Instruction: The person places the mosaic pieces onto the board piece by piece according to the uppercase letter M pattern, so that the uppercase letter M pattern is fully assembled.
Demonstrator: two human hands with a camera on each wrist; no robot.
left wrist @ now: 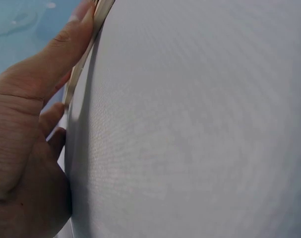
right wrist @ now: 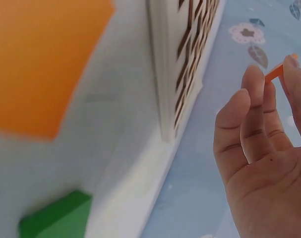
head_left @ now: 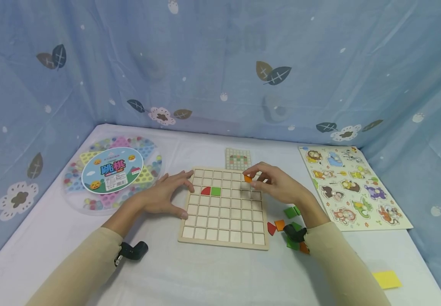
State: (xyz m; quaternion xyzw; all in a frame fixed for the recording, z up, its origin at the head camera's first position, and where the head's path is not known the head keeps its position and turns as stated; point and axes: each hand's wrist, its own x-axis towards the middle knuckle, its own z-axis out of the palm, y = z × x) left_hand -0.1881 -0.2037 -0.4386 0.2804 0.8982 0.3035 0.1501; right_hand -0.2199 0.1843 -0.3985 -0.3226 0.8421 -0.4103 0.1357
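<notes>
A wooden grid board [head_left: 223,245] lies flat on the table, with a red quarter-round tile [head_left: 206,191] and a green square tile [head_left: 215,191] side by side in its cells. Along the board's left edge my left hand [head_left: 163,193] rests with fingers and thumb spread. The left wrist view has its thumb [left wrist: 66,52] against the board's rim. Between thumb and fingertips my right hand [head_left: 275,182] pinches an orange tile [head_left: 248,179] over the board's upper right cells. That tile [right wrist: 275,73] appears edge-on in the right wrist view.
A pattern card [head_left: 238,159] lies behind the board. Loose green tiles [head_left: 291,212], orange tiles [head_left: 279,225] and a red tile [head_left: 271,228] are at its right. A round Chinese checkers box [head_left: 113,170] is left, an animal puzzle board [head_left: 350,187] right, a yellow piece [head_left: 387,279] nearer.
</notes>
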